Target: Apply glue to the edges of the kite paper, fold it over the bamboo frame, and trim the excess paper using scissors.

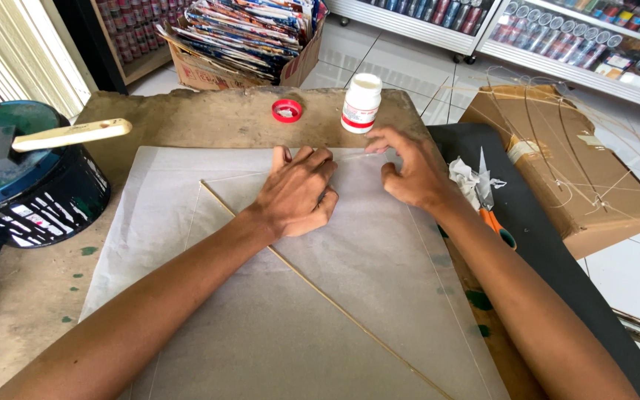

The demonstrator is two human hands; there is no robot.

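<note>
Both hands sit on a big sheet of thin grey-white paper (pixel 290 311) spread over a worn brown tabletop (pixel 209 118). Left hand (pixel 295 194) lies palm down w/ fingers bent and close together, pressing the paper flat near its far edge, holding nothing. Right hand (pixel 407 169) is just right of it, fingers spread a bit and curled, fingertips on the paper's far-right part; thumb tucked toward the left hand – no object in its grip, though whether it pinches the paper edge I can't tell. A thin bamboo stick (pixel 335 304) runs diagonally under/along the paper from the left hand's wrist area toward the near right. Just beyond the right hand, at the far edge, stands a small white glue bottle (pixel 361 102) w/ red band, open, upright; its red cap (pixel 287 110) lies to the left of it, apart. Far left: a dark round tin (pixel 35 192) w/ a pale wooden-handled tool (pixel 68 135) resting across its top. Right of the right forearm – scissors w/ orange handles (pixel 492 207) and a crumpled white scrap (pixel 464 178) on a black board. Further right, a cardboard box (pixel 557 163) w/ thin bent sticks on it. Far back, a box of stacked coloured sheets (pixel 246 33).
</note>
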